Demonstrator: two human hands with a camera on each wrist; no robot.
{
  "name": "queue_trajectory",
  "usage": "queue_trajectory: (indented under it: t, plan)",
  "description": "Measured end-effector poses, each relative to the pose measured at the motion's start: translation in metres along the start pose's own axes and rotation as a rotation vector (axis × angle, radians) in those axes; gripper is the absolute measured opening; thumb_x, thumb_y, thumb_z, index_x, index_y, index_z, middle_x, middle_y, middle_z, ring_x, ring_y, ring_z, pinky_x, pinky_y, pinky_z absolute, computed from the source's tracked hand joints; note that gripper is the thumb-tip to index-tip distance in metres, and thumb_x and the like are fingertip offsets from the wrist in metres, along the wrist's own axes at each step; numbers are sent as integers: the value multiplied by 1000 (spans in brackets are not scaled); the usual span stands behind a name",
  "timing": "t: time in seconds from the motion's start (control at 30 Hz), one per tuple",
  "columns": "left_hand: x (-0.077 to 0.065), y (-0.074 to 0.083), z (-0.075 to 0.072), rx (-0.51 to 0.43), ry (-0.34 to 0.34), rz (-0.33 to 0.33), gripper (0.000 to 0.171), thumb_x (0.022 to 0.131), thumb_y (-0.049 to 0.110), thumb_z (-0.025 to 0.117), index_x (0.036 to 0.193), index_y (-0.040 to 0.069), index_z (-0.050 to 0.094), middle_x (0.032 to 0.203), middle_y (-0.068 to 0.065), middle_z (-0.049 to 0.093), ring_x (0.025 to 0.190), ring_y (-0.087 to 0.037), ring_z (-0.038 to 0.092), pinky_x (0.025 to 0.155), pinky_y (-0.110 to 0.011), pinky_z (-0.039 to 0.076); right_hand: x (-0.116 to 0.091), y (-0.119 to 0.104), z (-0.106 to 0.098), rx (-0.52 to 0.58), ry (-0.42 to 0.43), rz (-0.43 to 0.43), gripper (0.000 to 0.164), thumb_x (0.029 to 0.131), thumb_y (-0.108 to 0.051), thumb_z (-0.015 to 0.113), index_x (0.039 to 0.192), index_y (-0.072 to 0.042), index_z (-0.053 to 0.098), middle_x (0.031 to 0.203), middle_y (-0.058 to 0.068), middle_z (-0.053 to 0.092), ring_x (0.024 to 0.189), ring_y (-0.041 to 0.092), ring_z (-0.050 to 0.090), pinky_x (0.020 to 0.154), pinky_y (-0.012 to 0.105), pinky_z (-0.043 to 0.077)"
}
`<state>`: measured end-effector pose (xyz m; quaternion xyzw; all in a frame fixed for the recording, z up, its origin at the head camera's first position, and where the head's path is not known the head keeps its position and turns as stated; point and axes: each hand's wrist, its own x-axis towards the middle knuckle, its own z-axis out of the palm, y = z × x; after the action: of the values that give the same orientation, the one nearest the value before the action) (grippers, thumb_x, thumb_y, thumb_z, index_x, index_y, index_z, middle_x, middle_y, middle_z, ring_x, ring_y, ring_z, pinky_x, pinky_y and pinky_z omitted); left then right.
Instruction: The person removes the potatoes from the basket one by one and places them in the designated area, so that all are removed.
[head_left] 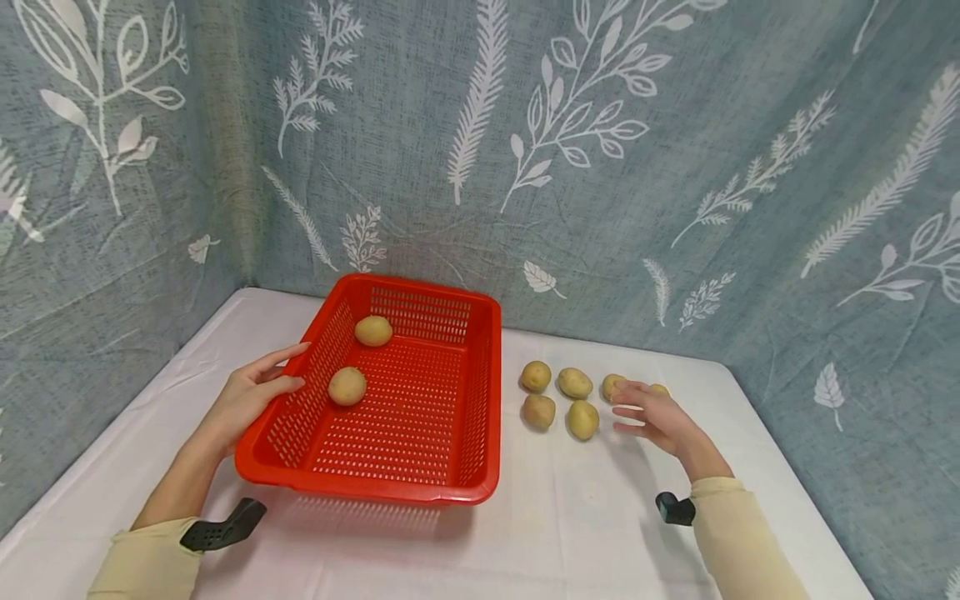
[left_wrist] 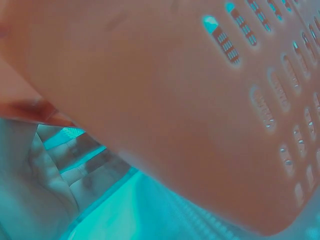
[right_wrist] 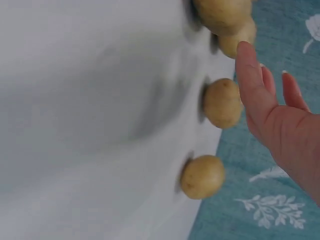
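Observation:
A red plastic basket [head_left: 397,492] with slotted walls stands at the left of the head view. Two potatoes lie in it: one potato [head_left: 373,331] towards the back left corner, another potato [head_left: 348,387] near the left wall. My left hand [head_left: 243,406] touches the basket's left rim with fairly straight fingers; the left wrist view shows the fingers beside the outer wall. Over on the right, my right hand [head_left: 660,417] hovers by a group of potatoes, fingers spread and nothing held. Among them are a front potato [head_left: 582,420] and a potato [head_left: 613,387] partly covered by the fingers.
A white cloth [head_left: 555,517] covers the table. Patterned blue-grey fabric [head_left: 420,150] hangs behind it and at both sides. More potatoes stand between basket and right hand, including a potato [head_left: 536,377] and a potato [head_left: 538,412] close to the basket's right wall.

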<state>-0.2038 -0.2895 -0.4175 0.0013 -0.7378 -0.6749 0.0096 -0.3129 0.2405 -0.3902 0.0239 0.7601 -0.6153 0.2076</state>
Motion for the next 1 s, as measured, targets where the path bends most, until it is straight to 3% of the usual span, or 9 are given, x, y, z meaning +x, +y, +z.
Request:
queue_trajectory:
  t: [0.2, 0.43, 0.77, 1.0]
  plan:
    - [-1, 0, -1, 1, -2, -14, 54, 98, 18, 52, 148, 13, 35, 113, -7, 54, 86, -13, 62, 71, -36, 56, 1, -25, -3, 98, 51, -26, 57, 104, -26, 38, 149, 2, 18, 145, 25, 23, 134, 38, 28, 100, 43, 40]
    - [-1, 0, 0, 2, -3, -17, 55, 98, 19, 52, 149, 12, 33, 114, -10, 53, 86, -14, 62, 71, -36, 56, 5, -51, 0, 236, 63, -52, 60, 104, -31, 35, 152, -4, 11, 153, 23, 13, 138, 37, 21, 105, 42, 33]
    - [-1, 0, 1, -2, 0, -11, 55, 98, 18, 52, 149, 11, 33, 119, -17, 51, 86, -14, 62, 71, -37, 56, 14, -80, 17, 400, 62, -67, 61, 103, -35, 35, 153, -9, 13, 154, 17, 13, 138, 30, 23, 103, 38, 38]
    - [-1, 1, 1, 0, -2, -4, 55, 98, 18, 51, 149, 10, 31, 122, -20, 49, 87, -14, 62, 71, -37, 56, 21, -99, 34, 450, 19, -94, 62, 102, -36, 36, 153, -10, 12, 153, 17, 15, 140, 30, 21, 107, 41, 31]
